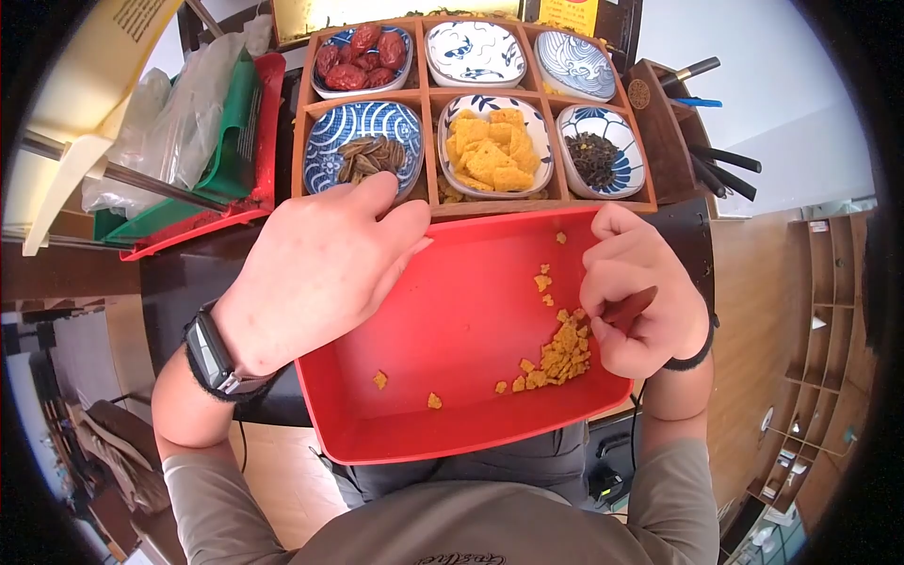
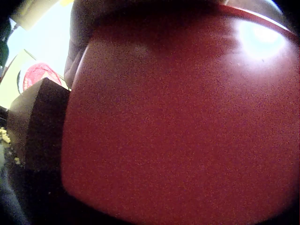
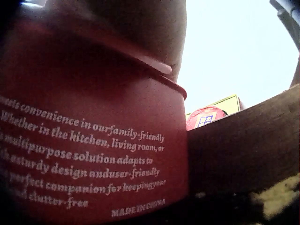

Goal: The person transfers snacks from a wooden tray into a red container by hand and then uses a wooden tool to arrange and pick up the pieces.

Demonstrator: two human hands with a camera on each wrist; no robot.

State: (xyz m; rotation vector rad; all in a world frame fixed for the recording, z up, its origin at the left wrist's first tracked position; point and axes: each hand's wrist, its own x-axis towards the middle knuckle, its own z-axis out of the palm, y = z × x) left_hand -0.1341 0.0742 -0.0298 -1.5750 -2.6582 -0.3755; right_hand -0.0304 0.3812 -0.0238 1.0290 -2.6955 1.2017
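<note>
Both hands hold a red plastic bin [image 1: 452,311], tilted so its inside faces the head camera. The left hand [image 1: 325,259] grips its left rim near the far corner, beside the dish of seeds. At the right wall, the right hand [image 1: 645,292] curls its fingers over the rim; a dark red sliver shows between thumb and fingers. Yellow crumbs [image 1: 560,358] gather in the bin's near right corner, with a few scattered pieces elsewhere. The bin's outside [image 2: 183,122] fills most of the left wrist view. White printed text [image 3: 84,159] covers its side in the right wrist view.
A wooden divided tray [image 1: 428,155] stands beyond the bin. Its dishes include red dates [image 1: 363,61], brown seeds [image 1: 372,155], yellow crisp pieces [image 1: 494,151] and dark dried leaves [image 1: 591,158]. Left is a green and red container [image 1: 240,141]; right, a wooden pen holder [image 1: 664,122].
</note>
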